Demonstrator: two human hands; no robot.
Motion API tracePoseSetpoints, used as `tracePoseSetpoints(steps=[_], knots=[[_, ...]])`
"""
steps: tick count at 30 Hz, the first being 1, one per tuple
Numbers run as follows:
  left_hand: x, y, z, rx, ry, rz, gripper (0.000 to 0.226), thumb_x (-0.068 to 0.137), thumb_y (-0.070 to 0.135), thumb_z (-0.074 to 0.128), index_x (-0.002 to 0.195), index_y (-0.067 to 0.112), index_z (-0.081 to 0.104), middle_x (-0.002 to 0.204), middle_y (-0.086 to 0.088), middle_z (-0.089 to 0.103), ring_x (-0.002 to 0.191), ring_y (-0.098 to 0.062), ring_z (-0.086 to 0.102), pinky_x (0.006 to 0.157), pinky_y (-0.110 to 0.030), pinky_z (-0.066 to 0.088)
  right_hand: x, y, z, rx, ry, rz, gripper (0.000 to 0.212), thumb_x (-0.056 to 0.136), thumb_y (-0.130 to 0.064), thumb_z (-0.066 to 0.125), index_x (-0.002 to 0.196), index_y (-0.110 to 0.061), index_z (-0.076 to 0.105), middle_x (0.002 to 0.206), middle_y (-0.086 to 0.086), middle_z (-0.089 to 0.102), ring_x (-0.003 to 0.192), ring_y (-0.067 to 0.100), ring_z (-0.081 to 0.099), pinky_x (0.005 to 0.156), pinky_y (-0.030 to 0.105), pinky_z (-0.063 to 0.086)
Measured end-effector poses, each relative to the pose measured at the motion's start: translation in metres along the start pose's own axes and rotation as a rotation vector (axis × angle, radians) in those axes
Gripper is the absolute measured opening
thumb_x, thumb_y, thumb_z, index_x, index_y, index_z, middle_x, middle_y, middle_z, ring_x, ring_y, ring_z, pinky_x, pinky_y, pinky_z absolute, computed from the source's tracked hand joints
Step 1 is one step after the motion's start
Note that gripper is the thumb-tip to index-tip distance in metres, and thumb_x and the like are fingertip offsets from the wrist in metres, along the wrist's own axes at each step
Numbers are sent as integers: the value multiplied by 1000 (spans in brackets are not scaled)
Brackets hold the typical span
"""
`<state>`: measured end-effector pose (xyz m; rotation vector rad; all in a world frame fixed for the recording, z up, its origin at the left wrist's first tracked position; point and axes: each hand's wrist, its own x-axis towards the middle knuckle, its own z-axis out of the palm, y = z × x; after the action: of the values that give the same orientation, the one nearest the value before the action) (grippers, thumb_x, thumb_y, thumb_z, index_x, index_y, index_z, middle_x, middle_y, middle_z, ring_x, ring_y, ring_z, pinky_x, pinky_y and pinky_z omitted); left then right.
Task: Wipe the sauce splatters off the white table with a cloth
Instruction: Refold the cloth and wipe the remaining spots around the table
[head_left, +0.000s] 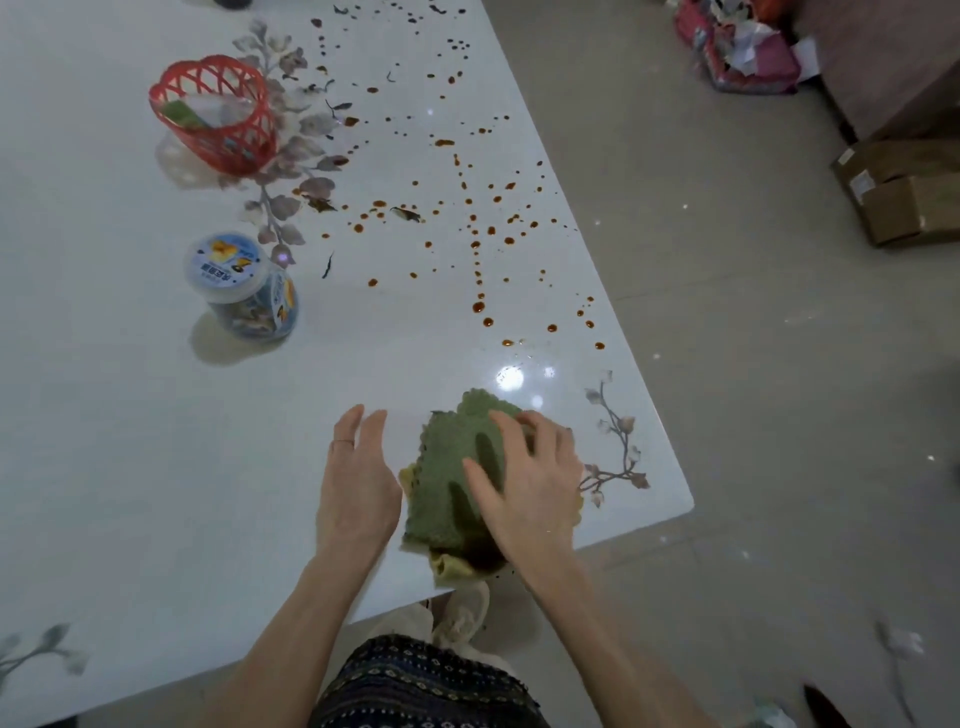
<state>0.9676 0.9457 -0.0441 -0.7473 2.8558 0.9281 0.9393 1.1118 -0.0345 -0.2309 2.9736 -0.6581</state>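
Cloth (457, 467) green, nubbly, crumpled under right hand (530, 488).

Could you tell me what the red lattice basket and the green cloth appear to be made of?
The red lattice basket looks like glossy moulded plastic, given its thin openwork ribs. The green cloth seems a nubbly textile, perhaps microfibre, judging by its pebbled, matte surface.

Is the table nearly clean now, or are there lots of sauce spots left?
Not nearly. Done: little; the green cloth has a dark stain at its near end, so it may have wiped something. In hand: the right hand presses the cloth at the white table's near corner, the left hand open beside it. Left: the sauce spots dotted from just beyond the cloth to the far edge.
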Motion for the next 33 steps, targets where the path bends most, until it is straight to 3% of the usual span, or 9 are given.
tracePoseSetpoints(steps=[2,5,8,13,18,20,24,27,33], knots=[[-1,3,1,-14,-6,0,58,82,-9,38,134,14,41,148,-5,22,129,-26,36,102,-42,38,-4,-17,27,-118,-127,23,64,89,-63,36,143,-29,45,146,12,44,138,39,36,108,66,30],[-1,3,0,-26,-15,21,57,81,-10,40,133,13,41,148,-6,23,130,-25,35,102,-44,39,-5,-12,53,-257,-165,-96,69,94,-64,30,152,-28,36,158,15,32,147,45,21,111,73,13],[2,-1,0,-1,-18,45,55,82,-11,40,133,10,42,147,-9,25,132,-27,34,101,-46,39,20,11,49,-289,-116,-179,67,94,-66,30,152,-32,35,159,11,32,148,40,20,114,70,13],[3,1,-1,-2,-33,70,55,82,-10,39,134,10,41,148,-8,25,134,-24,30,103,-44,39,-1,9,53,-271,-68,-58,67,98,-67,23,156,-33,28,163,8,25,151,38,13,115,70,11],[3,9,2,20,-59,79,52,86,-5,39,135,12,40,149,-7,24,136,-23,26,108,-43,33,-7,10,58,-259,-93,-350,62,96,-63,39,151,-34,39,160,4,33,150,35,20,112,69,19],[4,11,3,30,-57,111,53,83,-9,40,133,9,43,148,-10,27,135,-25,27,107,-43,34,10,27,49,-281,-57,-301,62,96,-65,35,151,-36,38,160,2,34,150,33,20,113,68,17],[6,11,5,48,-51,159,52,83,-12,43,132,5,45,145,-14,31,133,-29,30,105,-43,36,24,48,32,-360,26,-35,68,94,-73,25,153,-40,34,162,2,30,151,39,11,115,71,2],[6,14,11,49,-63,162,55,82,-13,43,133,6,43,147,-15,30,134,-29,29,106,-43,36,3,31,41,-288,8,147,72,92,-76,20,155,-42,25,166,0,16,150,44,3,109,78,6],[8,25,17,62,-97,224,56,81,-13,45,134,6,43,146,-16,30,135,-31,28,108,-44,33,2,50,38,-318,14,96,67,95,-75,18,153,-44,30,164,1,23,149,45,11,108,79,9]])
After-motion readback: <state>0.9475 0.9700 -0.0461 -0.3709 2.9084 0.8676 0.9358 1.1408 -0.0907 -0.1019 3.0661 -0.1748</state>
